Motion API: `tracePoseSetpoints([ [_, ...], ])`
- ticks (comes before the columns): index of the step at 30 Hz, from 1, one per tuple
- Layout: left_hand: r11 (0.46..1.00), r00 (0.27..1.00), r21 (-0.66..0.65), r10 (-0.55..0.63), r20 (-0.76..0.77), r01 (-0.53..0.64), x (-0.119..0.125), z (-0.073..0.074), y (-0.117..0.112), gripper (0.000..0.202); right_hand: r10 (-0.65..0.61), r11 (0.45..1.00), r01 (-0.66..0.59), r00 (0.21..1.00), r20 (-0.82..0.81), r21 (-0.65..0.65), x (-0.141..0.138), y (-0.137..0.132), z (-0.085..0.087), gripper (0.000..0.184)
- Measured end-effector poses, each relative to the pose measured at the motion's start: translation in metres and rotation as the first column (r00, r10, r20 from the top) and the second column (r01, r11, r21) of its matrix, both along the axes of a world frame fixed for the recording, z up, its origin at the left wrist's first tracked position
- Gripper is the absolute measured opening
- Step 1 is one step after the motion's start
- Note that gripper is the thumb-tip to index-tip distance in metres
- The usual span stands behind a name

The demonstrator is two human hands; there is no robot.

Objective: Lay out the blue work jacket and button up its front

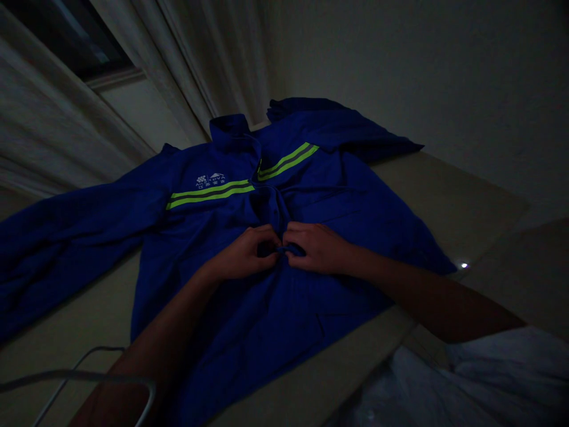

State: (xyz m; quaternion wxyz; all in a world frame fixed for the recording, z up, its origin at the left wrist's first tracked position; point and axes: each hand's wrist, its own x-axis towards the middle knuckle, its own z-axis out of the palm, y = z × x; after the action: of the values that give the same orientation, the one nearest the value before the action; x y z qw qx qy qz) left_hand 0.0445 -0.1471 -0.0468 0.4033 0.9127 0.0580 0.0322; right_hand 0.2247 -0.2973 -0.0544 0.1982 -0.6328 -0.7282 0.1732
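While the left hand (243, 254) and right hand (315, 248) pinch the front edge of a blue work jacket (249, 338), they sit just apart at its centre, with a small fold of cloth (291, 251) gripped between them.

Jacket: spread on the worktop (448, 207), under and around the hands.
Collar (229, 131): straight ahead of the hands.
Yellow-green reflective stripes (208, 194): across the chest ahead of both hands, either side of the front opening.
White logo (210, 179): just above the stripe, ahead of the left hand.
One sleeve (75, 237): stretched out left of the left hand, past the worktop edge.
Other sleeve (338, 127): folded back, ahead of the right hand.
White wire hanger (89, 376): near the left forearm, behind the left hand.
White cloth (502, 379): beyond the worktop edge, below the right forearm.
Curtain (57, 101): well ahead and left of the hands.
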Motion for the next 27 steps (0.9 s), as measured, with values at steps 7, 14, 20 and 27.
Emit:
tracePoseSetpoints([
  [7, 0.999, 1.000, -0.035, 0.007, 0.020, -0.006, 0.001, -0.008, 0.003, 0.009, -0.051, 0.998, 0.054, 0.994, 0.101, -0.026, -0.006, -0.001, 0.005, 0.016],
  [14, 0.992, 1.000, -0.129, -0.008, -0.025, 0.004, -0.001, -0.006, 0.005, 0.012, -0.017, 1.000, 0.018, 0.999, 0.045, -0.019, -0.002, -0.001, 0.004, 0.011],
  [20, 0.989, 0.997, -0.138, -0.053, -0.060, 0.044, -0.001, -0.004, 0.009, 0.013, -0.037, 0.999, 0.038, 0.997, 0.074, -0.022, -0.006, -0.002, 0.003, 0.011],
  [27, 0.994, 0.999, -0.100, -0.041, 0.000, 0.041, -0.002, -0.008, 0.009, 0.019, 0.052, 0.998, -0.048, 0.996, -0.075, 0.052, 0.004, 0.003, -0.008, 0.005],
])
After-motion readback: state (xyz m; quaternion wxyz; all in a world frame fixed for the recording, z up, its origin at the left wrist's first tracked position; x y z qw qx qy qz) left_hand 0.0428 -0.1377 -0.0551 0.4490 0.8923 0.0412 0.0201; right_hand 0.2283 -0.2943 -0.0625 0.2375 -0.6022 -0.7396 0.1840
